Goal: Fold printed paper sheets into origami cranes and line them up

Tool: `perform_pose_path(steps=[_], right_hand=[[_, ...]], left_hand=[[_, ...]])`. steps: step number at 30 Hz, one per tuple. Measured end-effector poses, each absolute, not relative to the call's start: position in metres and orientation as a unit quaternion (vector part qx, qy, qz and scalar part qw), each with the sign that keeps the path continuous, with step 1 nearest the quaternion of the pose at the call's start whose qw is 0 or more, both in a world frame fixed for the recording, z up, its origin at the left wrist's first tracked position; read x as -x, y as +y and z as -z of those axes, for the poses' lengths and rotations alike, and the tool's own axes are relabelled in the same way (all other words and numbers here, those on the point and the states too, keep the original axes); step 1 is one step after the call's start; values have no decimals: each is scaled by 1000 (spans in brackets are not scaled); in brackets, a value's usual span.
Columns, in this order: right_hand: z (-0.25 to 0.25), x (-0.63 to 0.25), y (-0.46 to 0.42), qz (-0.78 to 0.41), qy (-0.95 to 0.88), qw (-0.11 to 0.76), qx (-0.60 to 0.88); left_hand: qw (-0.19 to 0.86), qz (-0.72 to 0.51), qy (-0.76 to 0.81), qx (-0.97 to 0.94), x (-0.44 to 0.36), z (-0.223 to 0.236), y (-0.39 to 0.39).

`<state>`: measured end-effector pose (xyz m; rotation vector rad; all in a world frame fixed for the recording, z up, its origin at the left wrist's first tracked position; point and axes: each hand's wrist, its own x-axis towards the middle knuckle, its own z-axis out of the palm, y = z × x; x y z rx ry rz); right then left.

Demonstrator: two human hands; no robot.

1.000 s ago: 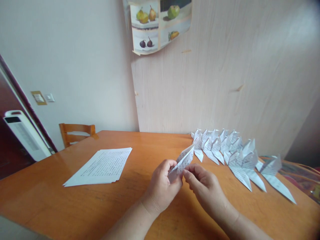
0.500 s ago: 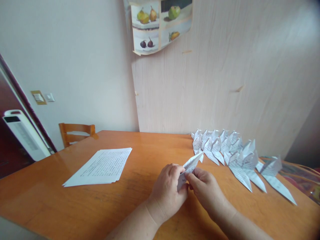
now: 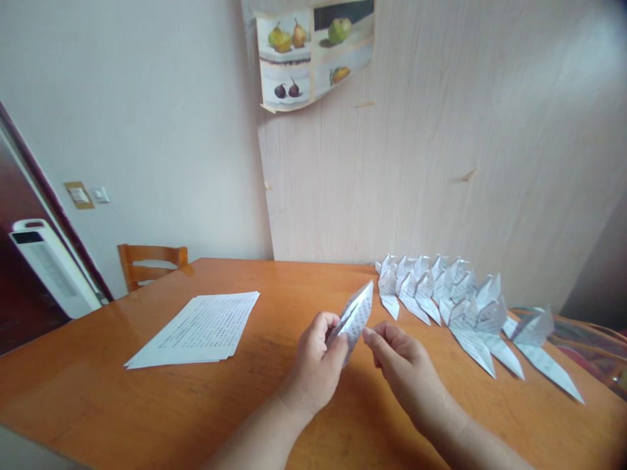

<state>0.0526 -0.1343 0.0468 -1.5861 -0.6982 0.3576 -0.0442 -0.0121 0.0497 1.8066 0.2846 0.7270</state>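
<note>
My left hand (image 3: 321,356) pinches a folded piece of printed paper (image 3: 359,314) between thumb and fingers. The paper is a narrow pointed shape in several layers, its tip up and leaning right, with a slit between the layers facing me. Close to the paper's right edge is my right hand (image 3: 404,359), its fingers curled in and its thumb near the forefinger. Nothing shows in its grip, and a small gap seems to part it from the paper. Beyond it, several folded paper pieces (image 3: 463,320) with upright points and long flat tails stand in rows.
A stack of printed sheets (image 3: 196,329) lies at the left on the wooden table (image 3: 274,300). Behind the table's far left corner stands a wooden chair (image 3: 154,261). A fruit picture sheet (image 3: 313,59) hangs on the wall panel. Blurred coloured items (image 3: 600,346) sit past the right edge.
The folded paper has turned more upright and swung left in my left hand, showing more of its face. My right hand has loosened from the paper and drawn slightly away.
</note>
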Motion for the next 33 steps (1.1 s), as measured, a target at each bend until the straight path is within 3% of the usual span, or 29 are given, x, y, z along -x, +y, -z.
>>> perform_pose_path(steps=[6, 11, 25, 33], right_hand=[[-43, -51, -132, -177, -348, 634, 668], [-40, -46, -132, -217, -406, 641, 614], [-48, -40, -136, -127, -432, 606, 656], [-47, -36, -138, -41, -441, 605, 662]], left_hand=[[728, -268, 140, -616, 43, -57, -10], [803, -222, 132, -537, 44, -56, -5], [867, -199, 107, -444, 45, -55, 0], [845, -208, 102, -481, 43, -54, -1]])
